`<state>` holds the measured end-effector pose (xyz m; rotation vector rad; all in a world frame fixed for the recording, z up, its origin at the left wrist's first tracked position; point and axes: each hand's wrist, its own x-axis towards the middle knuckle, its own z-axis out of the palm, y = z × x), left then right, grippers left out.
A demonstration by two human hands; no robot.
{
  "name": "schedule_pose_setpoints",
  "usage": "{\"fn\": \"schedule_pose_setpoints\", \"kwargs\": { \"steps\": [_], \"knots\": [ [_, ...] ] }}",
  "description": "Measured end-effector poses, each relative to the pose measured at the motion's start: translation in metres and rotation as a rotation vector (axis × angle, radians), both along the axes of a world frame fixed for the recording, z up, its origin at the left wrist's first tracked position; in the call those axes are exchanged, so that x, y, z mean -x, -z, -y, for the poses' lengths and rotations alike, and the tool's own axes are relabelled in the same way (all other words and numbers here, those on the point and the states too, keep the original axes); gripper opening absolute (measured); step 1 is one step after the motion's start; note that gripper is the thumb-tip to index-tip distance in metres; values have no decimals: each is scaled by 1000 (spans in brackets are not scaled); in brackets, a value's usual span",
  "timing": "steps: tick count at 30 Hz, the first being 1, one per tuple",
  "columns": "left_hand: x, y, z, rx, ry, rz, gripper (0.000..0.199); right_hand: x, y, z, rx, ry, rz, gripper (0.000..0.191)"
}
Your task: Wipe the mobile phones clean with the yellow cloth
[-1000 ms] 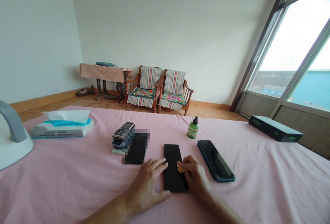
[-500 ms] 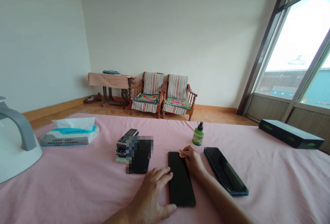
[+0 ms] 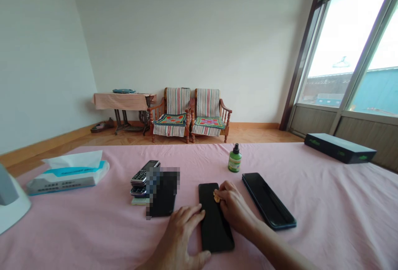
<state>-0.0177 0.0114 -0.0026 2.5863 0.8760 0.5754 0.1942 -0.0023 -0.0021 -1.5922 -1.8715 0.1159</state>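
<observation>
Fingers (image 3: pixel 194 212) of both hands meet at a black smartphone (image 3: pixel 216 230), the left ones spread wide, the right ones pinched.
Pink cloth (image 3: pixel 108 228) lies beneath the fingers; on it the smartphone rests flat between them, the left hand's (image 3: pixel 182 232) fingertips at its left edge, thumb by its near-left corner, gripping nothing. Another smartphone (image 3: pixel 269 201) lies right of the right hand's (image 3: pixel 231 205) fingers; beyond them stands a green bottle (image 3: pixel 234 161). Smallest, a tan wad (image 3: pixel 217 197) sits tight in the right fingertips, against the screen.
</observation>
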Motion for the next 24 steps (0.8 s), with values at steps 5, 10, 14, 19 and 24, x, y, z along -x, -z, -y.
{"fn": "schedule_pose_setpoints", "kwargs": {
  "steps": [5, 10, 14, 19, 24],
  "knots": [
    [0, 4, -2, -9, 30, 6, 70, 23, 3, -44, -12, -11, 15, 28],
    [-1, 2, -1, 8, 23, 12, 71, 17, 7, -45, -16, -36, 26, 30],
    [-2, 0, 0, -7, 23, 30, 69, 3, 7, -41, -19, 9, 33, 32],
    [-4, -2, 1, -2, 10, 27, 70, 23, 5, -47, -26, -51, 48, 27],
    [-3, -6, 4, 49, 7, -11, 71, 15, 6, -46, -37, -34, 42, 27]
  ]
}}
